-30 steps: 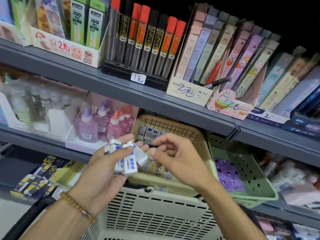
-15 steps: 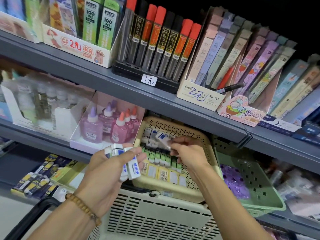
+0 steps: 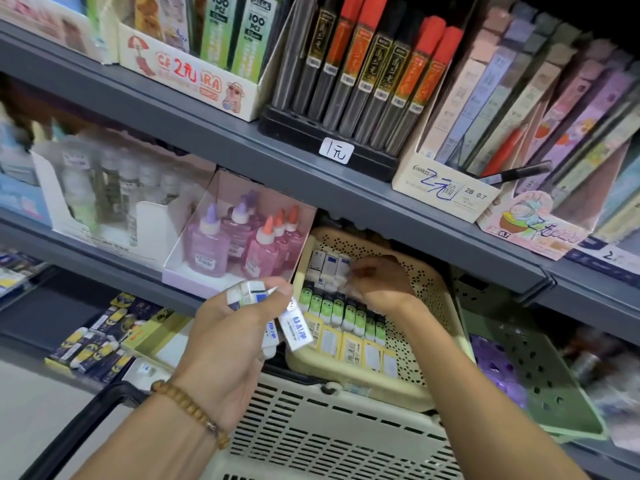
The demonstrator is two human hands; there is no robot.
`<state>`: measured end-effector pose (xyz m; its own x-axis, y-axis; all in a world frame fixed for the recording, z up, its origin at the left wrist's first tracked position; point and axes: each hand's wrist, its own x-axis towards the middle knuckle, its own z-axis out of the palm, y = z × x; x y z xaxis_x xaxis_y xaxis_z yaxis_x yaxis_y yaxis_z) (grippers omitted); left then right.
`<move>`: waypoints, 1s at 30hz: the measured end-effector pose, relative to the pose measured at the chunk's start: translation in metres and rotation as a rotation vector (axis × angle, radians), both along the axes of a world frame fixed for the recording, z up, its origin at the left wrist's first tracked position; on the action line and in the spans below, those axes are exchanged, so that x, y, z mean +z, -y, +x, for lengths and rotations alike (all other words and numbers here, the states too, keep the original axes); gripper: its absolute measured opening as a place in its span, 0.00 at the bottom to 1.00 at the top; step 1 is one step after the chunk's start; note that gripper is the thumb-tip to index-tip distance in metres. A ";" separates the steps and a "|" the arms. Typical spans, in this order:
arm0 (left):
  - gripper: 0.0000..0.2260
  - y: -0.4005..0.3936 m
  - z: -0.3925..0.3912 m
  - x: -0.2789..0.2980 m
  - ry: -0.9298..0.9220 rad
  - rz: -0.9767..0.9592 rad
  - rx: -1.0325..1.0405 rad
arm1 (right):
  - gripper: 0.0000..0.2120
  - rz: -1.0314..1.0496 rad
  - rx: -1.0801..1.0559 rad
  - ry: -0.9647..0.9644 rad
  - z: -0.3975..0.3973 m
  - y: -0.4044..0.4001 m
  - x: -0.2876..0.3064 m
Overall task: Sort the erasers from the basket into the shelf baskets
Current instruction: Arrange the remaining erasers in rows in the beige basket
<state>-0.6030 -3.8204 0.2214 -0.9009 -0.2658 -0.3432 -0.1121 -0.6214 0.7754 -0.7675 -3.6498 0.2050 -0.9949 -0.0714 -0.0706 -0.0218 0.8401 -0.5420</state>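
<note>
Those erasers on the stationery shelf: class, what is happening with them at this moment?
A person is restocking erasers. The left hand holds a small bunch of white erasers with blue print in front of the shelf. The right hand reaches into the beige shelf basket, its fingers at the back row of white and blue erasers; motion blur hides whether it grips one. Rows of green and yellow erasers fill the basket's front. A white slatted basket sits below.
</note>
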 end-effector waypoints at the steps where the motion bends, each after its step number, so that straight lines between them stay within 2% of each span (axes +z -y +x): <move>1: 0.08 0.000 0.000 0.001 0.008 -0.006 -0.002 | 0.08 -0.071 -0.032 -0.038 0.005 0.001 0.003; 4: 0.06 0.000 -0.001 0.000 0.026 0.025 0.016 | 0.04 -0.373 0.038 -0.053 0.041 0.010 0.020; 7: 0.02 -0.001 -0.004 -0.002 0.038 0.075 0.029 | 0.04 -0.572 0.337 0.050 0.085 0.021 0.036; 9: 0.02 -0.001 -0.004 -0.004 0.020 0.103 0.017 | 0.09 -0.615 0.459 0.128 0.104 0.029 0.039; 11: 0.04 -0.002 -0.004 -0.006 0.014 0.110 0.003 | 0.13 -0.603 0.484 0.199 0.113 0.032 0.038; 14: 0.03 -0.004 -0.006 -0.005 0.036 0.182 0.012 | 0.13 -0.654 0.351 0.228 0.105 0.022 0.034; 17: 0.05 -0.004 -0.007 -0.001 0.110 0.333 0.029 | 0.10 -0.601 0.037 0.152 0.080 0.000 0.028; 19: 0.06 -0.003 -0.006 0.002 0.110 0.338 -0.010 | 0.07 -0.537 -0.160 0.089 0.059 -0.012 0.019; 21: 0.05 -0.002 -0.005 0.002 0.080 0.293 -0.061 | 0.07 -0.557 -0.269 0.066 0.038 -0.018 0.008; 25: 0.08 -0.001 -0.003 0.001 -0.015 0.195 -0.151 | 0.07 -0.495 -0.345 0.085 0.005 -0.015 -0.006; 30: 0.12 0.000 -0.003 0.002 -0.025 0.171 -0.167 | 0.12 -0.221 -0.194 0.021 -0.004 -0.015 -0.008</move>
